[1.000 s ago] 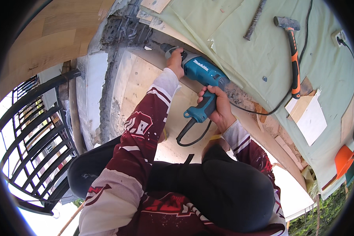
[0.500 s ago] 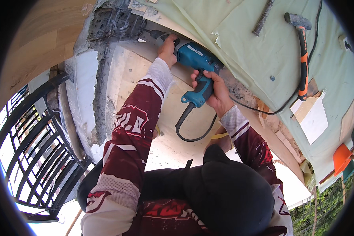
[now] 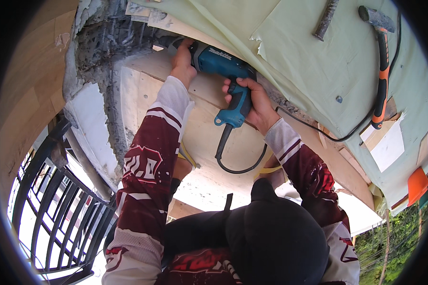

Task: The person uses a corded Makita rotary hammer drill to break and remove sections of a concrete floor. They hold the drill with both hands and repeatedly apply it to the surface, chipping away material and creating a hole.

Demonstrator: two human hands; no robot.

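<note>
Your right hand (image 3: 254,102) is closed around the pistol grip of the blue power drill (image 3: 223,71), forearm reaching up from the lower right in a dark red patterned sleeve. Your left hand (image 3: 183,64), arm stretched nearly straight up, is wrapped around the drill's front end, just beside the broken concrete (image 3: 104,47). The drill lies above a wooden board (image 3: 142,90), its long axis running right to left, nose pointing left into the concrete, its black cord (image 3: 238,166) looping below.
</note>
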